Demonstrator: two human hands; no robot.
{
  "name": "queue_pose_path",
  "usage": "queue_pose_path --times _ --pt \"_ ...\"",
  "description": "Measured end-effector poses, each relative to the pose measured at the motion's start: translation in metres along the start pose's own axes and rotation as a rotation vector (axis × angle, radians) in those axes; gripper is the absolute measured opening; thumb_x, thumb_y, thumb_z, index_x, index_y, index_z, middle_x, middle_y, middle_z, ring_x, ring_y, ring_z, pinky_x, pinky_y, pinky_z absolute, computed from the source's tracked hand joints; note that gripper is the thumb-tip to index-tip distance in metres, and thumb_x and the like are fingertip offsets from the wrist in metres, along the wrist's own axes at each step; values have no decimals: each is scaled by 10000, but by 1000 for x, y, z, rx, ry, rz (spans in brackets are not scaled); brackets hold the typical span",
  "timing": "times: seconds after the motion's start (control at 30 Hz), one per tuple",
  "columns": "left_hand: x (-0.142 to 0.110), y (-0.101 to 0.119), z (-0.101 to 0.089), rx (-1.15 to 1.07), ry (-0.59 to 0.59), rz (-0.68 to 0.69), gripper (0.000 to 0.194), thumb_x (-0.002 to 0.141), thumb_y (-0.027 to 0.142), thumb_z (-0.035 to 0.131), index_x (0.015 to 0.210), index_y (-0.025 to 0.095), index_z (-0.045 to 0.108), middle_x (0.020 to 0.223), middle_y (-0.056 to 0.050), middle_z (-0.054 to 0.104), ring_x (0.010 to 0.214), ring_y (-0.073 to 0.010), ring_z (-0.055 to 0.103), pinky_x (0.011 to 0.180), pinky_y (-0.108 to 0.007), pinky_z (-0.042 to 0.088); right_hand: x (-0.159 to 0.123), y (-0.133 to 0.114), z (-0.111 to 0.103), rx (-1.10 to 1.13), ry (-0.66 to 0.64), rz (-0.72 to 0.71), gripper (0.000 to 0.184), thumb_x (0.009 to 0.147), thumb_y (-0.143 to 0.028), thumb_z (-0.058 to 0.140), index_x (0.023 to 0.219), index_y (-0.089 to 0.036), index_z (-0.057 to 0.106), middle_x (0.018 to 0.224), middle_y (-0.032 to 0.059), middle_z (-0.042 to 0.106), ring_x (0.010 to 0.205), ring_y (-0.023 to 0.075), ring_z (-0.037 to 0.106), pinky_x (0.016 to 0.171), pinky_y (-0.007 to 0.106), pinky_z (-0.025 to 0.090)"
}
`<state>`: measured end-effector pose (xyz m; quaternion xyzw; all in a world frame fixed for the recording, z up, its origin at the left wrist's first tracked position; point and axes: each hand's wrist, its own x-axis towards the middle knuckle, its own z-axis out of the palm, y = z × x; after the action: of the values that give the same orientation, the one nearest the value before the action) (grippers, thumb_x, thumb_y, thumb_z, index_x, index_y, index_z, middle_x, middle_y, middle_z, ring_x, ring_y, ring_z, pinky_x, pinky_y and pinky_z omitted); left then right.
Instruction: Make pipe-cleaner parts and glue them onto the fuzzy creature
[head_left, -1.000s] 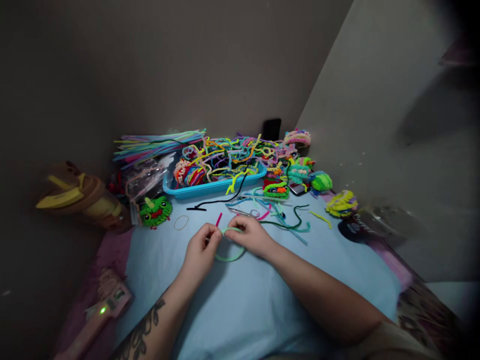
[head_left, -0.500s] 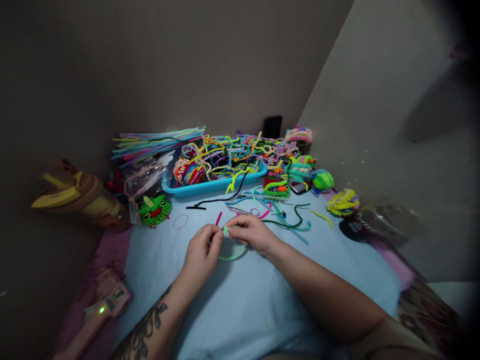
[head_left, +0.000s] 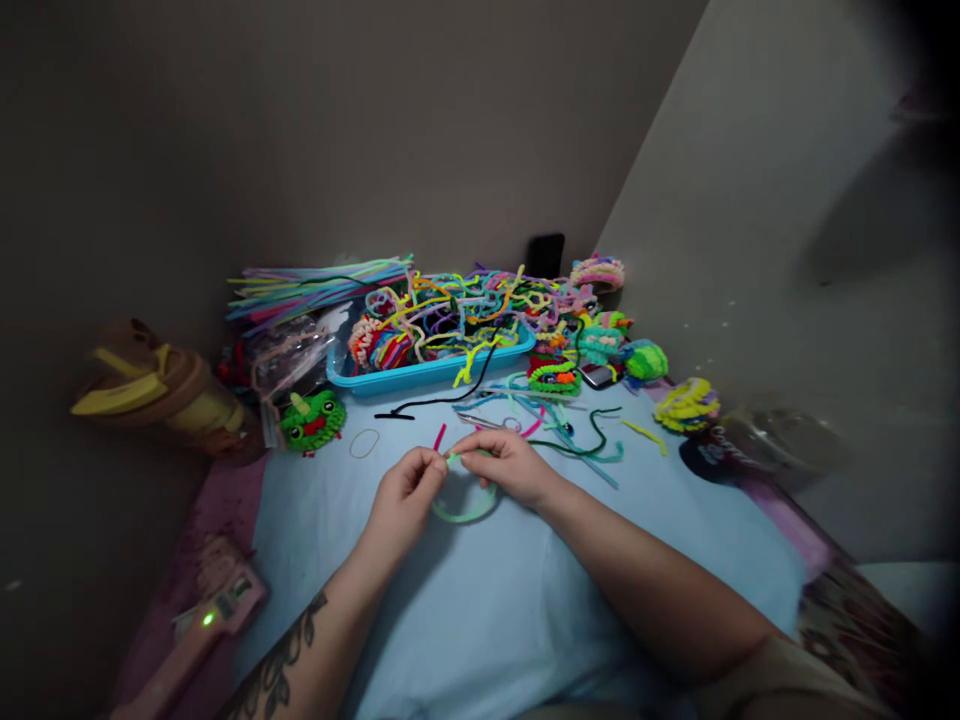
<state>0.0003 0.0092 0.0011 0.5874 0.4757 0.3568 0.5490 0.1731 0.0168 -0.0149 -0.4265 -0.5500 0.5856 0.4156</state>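
Observation:
Between my hands is a light green pipe cleaner (head_left: 466,518), bent into a loop that hangs below my fingers. My left hand (head_left: 409,490) pinches it at the loop's upper left. Close beside it, my right hand (head_left: 510,465) grips the pipe cleaner between thumb and fingers, its fingertips nearly meeting the left ones. A small green bit shows at the pinch, but its exact shape is too small to tell. Just beyond my fingers lie a pair of scissors (head_left: 478,421), a short pink piece (head_left: 439,436) and a dark green pipe cleaner (head_left: 598,435).
A blue tray (head_left: 431,378) heaped with colourful pipe cleaners stands at the back. Left of it are a bundle of straight pipe cleaners (head_left: 322,285), a green frog-like figure (head_left: 313,421) and a rubber band (head_left: 364,443). A yellow fuzzy piece (head_left: 686,404) and a clear cup (head_left: 780,440) stand right.
My hands stay at almost the same spot, still pinching the pipe cleaner. The loop shows slightly wider below them, and my left forearm has shifted a little.

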Motion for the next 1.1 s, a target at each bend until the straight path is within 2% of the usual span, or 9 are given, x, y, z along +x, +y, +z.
queue_pose_path --times 0.2,0.4,0.6,0.73,0.87,1.0,1.1 --pt "-3 1 0 146 33 52 213 837 365 483 763 171 528 617 46 425 557 -105 376 522 -219 297 2 0 4 30 60 -40 180 708 -321 697 761 -151 676 690 3 619 611 103 513 572 221 385" --pt "-6 3 3 302 39 156 185 853 318 483 779 169 564 680 16 534 610 -119 458 570 -227 350 1 -3 7 166 85 91 206 671 -331 721 721 -148 643 577 -42 533 477 64 384 473 204 276" --pt "-7 0 3 406 51 235 165 857 296 484 800 170 574 722 -8 581 664 -138 505 622 -242 377 -1 -8 9 103 111 27 155 677 -295 699 680 -154 633 657 -13 597 618 109 503 620 238 383" --pt "-7 1 4 419 63 267 159 847 285 494 796 170 592 752 -19 592 707 -149 514 648 -250 369 -1 -7 11 54 98 -38 123 707 -266 672 678 -161 615 650 -22 582 626 113 514 639 245 405" --pt "-6 1 4 133 11 72 193 807 328 527 705 168 564 617 22 504 575 -116 429 543 -226 318 -1 -6 12 -89 101 -175 70 745 -213 641 698 -164 623 671 -10 590 654 126 543 649 257 426" --pt "-2 -1 3 -240 -75 -136 217 732 316 593 609 156 515 544 41 445 512 -82 356 500 -207 264 -5 -8 9 -415 106 -520 95 807 -155 581 747 -168 652 731 32 614 721 145 569 689 275 448" --pt "-2 -1 2 -445 -142 -306 176 683 276 619 609 145 527 535 33 460 485 -73 349 479 -208 243 -9 -10 4 -673 46 -728 166 849 -136 505 844 -177 666 797 68 631 755 162 573 696 296 459"
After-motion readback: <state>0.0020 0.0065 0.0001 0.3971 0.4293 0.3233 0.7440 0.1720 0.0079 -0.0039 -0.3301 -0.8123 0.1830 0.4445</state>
